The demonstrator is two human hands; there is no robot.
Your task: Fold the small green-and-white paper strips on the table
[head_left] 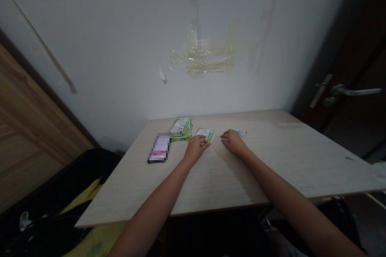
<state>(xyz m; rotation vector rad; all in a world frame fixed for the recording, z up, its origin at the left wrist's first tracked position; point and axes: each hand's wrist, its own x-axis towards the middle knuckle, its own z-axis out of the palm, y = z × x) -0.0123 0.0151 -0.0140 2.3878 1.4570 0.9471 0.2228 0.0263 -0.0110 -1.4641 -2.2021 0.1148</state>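
Note:
My left hand (196,147) rests on the light wooden table (271,168) with its fingers curled onto the near edge of a small green and white packet (205,133). My right hand (233,142) lies a little to the right, fingers bent down on the tabletop, just in front of another small green and white packet (239,132). Whether it grips that packet is unclear. A stack of several similar green packets (181,129) sits at the far edge, left of both hands.
A phone (159,148) lies face up left of my left hand. A white wall with tape remains rises behind the table. A dark door with a metal handle (350,90) stands at the right. A wooden panel and a dark bag (60,192) are at the left.

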